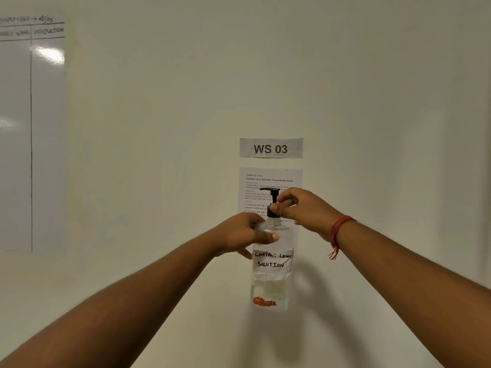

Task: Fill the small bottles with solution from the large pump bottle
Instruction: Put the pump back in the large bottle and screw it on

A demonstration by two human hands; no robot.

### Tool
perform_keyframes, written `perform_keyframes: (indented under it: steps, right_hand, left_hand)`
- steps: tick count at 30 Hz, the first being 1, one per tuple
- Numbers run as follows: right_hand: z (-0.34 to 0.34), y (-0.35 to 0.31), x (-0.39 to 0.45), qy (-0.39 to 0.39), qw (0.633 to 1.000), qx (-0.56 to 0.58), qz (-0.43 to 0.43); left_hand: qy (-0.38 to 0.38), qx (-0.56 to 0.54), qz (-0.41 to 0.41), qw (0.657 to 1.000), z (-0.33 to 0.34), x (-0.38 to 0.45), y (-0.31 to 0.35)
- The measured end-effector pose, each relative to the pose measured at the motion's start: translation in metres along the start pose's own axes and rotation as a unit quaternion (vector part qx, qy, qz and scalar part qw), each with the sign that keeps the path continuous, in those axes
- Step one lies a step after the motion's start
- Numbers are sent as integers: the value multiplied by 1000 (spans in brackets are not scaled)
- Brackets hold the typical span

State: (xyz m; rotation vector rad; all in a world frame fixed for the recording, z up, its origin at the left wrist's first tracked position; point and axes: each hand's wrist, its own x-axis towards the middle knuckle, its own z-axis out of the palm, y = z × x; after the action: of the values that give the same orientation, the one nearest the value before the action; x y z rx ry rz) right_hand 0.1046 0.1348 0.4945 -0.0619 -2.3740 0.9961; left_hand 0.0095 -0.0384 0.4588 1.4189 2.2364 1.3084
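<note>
A large clear pump bottle with a handwritten label "Contact lens solution" is held up in the air in front of the wall. My left hand grips its shoulder from the left. My right hand pinches the black collar of the pump at the neck. The bottle holds some clear liquid near its bottom, and an orange mark shows low on it. No small bottles are in view.
A "WS 03" sign and a printed task sheet hang on the pale wall behind the bottle. A whiteboard with ruled columns is at the left. A red thread band circles my right wrist.
</note>
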Motion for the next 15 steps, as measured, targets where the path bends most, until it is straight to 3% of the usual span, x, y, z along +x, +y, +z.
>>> perform_keyframes:
  steps: [5, 15]
  right_hand:
    - [-9, 6, 2, -40, 997, 55, -26]
    - [5, 9, 3, -12, 999, 30, -39]
  left_hand:
    - [6, -3, -1, 1000, -3, 0, -3]
    - [7, -3, 7, 1000, -4, 2, -3]
